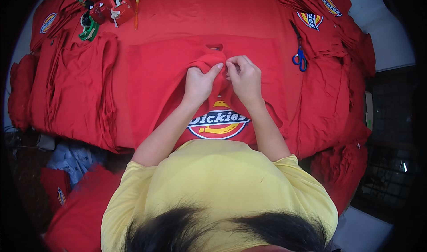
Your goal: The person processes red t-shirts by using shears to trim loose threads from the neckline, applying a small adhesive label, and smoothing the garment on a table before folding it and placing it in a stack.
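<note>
Both bare, bent forearms [167,134] converge ahead of the chest. The bare left hand [199,84] points its thumb inward, fingers mostly hidden, perhaps curled; the bare right hand [246,79] pinches thumb against bent forefinger.

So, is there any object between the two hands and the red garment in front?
Nothing visible stands between them. The left hand grips a raised fold of the red garment, and the right hand has its fingertips at the fold's edge. The blue-handled scissors lie off to the right, away from both hands.
</note>
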### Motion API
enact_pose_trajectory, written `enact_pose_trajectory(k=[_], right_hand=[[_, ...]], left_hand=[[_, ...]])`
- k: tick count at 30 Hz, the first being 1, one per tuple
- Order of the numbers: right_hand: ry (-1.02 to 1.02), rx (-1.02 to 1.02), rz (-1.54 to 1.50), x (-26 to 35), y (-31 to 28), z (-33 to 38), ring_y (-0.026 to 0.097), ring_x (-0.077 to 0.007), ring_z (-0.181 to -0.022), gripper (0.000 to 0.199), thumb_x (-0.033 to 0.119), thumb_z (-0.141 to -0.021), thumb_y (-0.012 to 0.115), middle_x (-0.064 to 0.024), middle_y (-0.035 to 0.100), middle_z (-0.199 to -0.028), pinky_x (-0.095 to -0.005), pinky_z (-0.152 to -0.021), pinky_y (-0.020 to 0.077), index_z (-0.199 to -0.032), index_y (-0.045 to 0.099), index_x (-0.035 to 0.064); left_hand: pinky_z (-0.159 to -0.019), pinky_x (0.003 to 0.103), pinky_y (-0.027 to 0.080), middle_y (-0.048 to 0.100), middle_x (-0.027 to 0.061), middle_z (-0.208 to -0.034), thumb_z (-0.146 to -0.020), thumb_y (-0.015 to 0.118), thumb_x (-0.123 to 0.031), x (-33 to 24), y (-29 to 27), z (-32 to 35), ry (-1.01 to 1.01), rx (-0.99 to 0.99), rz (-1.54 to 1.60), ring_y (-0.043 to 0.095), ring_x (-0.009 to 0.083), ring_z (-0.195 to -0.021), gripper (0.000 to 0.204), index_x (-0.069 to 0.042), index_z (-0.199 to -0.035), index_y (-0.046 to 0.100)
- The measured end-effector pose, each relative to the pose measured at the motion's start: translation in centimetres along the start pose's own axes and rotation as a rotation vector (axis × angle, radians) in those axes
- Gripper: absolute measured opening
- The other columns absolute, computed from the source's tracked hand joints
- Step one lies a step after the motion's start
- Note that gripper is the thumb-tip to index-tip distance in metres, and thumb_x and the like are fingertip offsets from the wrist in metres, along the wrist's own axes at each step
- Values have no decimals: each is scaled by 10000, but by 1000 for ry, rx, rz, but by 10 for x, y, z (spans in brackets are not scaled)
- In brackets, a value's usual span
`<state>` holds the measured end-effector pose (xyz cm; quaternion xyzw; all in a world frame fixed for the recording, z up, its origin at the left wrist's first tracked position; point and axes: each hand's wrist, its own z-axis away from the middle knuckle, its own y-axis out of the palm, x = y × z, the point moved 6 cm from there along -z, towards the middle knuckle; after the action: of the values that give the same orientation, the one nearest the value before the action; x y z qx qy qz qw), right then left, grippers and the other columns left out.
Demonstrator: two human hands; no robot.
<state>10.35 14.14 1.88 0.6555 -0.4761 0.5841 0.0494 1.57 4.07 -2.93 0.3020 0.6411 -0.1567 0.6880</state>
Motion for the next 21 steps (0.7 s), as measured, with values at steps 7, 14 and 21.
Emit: enact_pose_trajectory(k=[7,14,21], right_hand=[[275,177,-401,-31,5,-4,630,-107,-652,120,54,-916,558,-71,613,-805,-233,-578,536,-932,583,-62],[417,189,-673,-49,12,-2,629,-124,-692,140,89,-932,558,-95,622,-865,-249,-625,557,-969,580,-45],[207,-125,26,-126,-85,-47,659,-216,-834,266,243,-950,547,-121,679,-1026,-328,-665,541,-1060,657,27]], left_hand=[[-620,229,490,679,75,-825,-848,687,-90,15,-14,-13,-146,22,19,623,94,-705,164,68,-889,669],[-689,262,529,680,124,-911,-852,672,-59,11,-9,-10,-199,64,210,660,145,-788,166,77,-941,643],[-806,333,551,660,157,-1017,-829,689,-33,3,-17,-9,-268,22,348,668,230,-906,257,73,-1043,593]])
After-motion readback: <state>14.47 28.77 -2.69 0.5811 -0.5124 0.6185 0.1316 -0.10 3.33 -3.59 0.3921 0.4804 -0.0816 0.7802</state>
